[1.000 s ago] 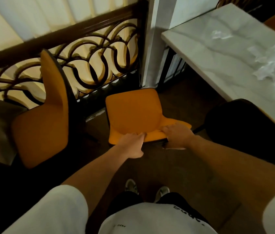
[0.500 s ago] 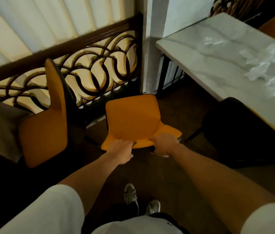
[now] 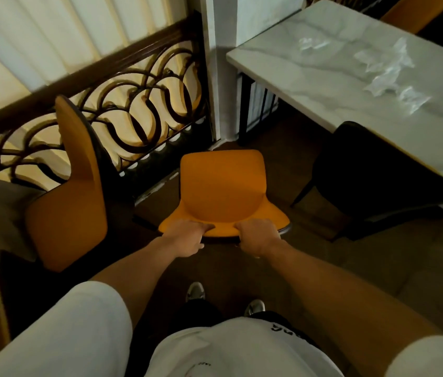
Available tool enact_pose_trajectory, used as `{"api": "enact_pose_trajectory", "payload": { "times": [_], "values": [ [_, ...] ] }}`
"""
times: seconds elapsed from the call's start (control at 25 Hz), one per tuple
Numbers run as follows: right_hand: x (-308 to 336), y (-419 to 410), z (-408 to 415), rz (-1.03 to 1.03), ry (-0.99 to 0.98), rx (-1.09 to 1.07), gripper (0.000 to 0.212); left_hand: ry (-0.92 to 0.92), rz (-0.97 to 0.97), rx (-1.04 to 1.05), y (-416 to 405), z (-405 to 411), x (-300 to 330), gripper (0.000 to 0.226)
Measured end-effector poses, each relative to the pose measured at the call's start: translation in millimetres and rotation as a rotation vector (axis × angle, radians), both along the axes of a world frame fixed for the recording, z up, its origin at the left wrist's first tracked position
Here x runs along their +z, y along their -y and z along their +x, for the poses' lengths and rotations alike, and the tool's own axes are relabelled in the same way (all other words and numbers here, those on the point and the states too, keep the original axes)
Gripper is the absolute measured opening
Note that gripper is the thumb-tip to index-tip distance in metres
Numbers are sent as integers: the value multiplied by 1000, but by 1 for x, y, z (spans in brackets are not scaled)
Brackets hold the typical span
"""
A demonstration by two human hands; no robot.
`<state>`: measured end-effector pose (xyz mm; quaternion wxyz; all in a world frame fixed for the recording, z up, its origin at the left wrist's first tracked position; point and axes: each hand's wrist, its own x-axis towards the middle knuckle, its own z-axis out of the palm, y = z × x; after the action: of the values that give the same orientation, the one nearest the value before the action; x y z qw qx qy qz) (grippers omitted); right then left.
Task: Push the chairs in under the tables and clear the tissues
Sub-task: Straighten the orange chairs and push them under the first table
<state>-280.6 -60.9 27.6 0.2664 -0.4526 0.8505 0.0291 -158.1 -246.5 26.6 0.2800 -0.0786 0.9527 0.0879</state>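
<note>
Both hands, left hand (image 3: 185, 239) and right hand (image 3: 259, 236), clasp the backrest's top edge of the orange chair (image 3: 221, 187), whose seat points straight ahead, while the marble table (image 3: 323, 66) lies ahead-right, nearer the right hand.

A chair (image 3: 223, 191) is standing in the middle, near the railing (image 3: 122, 104) beyond it. Another chair (image 3: 70, 202) is sitting left; tissues (image 3: 389, 74) are lying on the desk (image 3: 310, 74) at right.
</note>
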Motion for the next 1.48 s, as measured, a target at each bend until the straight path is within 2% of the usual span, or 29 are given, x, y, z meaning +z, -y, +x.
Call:
{"api": "enact_pose_trajectory", "payload": {
  "times": [0.2,0.52,0.64,0.84,1.04,1.08,1.24,1.48],
  "values": [
    [7,25,22,-31,-43,-174,21,6,20,-137,49,-19,4,61],
    [13,54,41,-28,-66,-417,40,-35,35,-495,101,-48,13,59],
    [18,52,32,7,-48,-437,51,-40,59,-571,102,-60,14,52],
    [13,106,18,22,-107,-389,45,-71,16,-661,155,-92,11,59],
    [10,128,-15,16,-113,-467,71,-125,26,-687,178,-133,7,57],
    [8,130,-23,20,-115,-477,71,-123,25,-695,181,-141,4,57],
    [3,141,-52,-5,-126,-480,45,-144,60,-723,196,-178,0,57],
    [2,159,-97,-39,-173,-489,33,-148,66,-790,216,-235,-3,59]
  ]
}}
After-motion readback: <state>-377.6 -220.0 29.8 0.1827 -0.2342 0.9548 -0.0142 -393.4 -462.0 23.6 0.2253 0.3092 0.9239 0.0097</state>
